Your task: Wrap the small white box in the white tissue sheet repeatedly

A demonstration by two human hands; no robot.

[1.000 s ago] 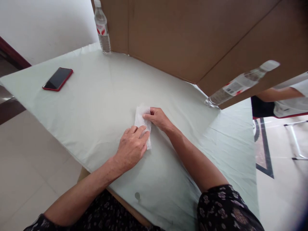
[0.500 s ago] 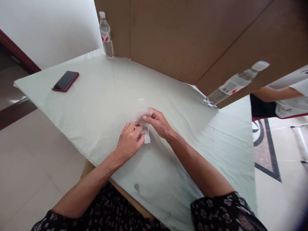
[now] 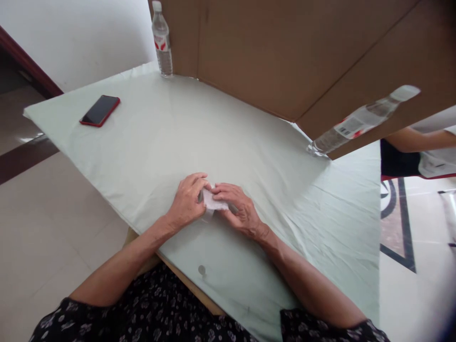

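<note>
A small, thin white sheet (image 3: 215, 201), folded or crumpled, is held between my two hands just above the table. It looks like soft paper or plastic film; I cannot tell which. My left hand (image 3: 188, 197) grips its left side with thumb and curled fingers. From the right, my right hand (image 3: 240, 209) holds the other side, its fingers over the top edge and the thumb low. A pale, see-through flap hangs under the sheet near my left thumb. My fingers partly cover the sheet.
A pale green cloth covers the table (image 3: 149, 123). A phone in a red case (image 3: 100, 110) lies at the far left. One water bottle (image 3: 163, 42) stands at the back, another water bottle (image 3: 359, 123) at the right, both by a brown cardboard panel (image 3: 256, 52). Beyond it shows another person's arm (image 3: 416, 140).
The white sheet now looks more compact and sits lower between my hands. My right hand has come down beside my left. The whole view has shifted slightly.
</note>
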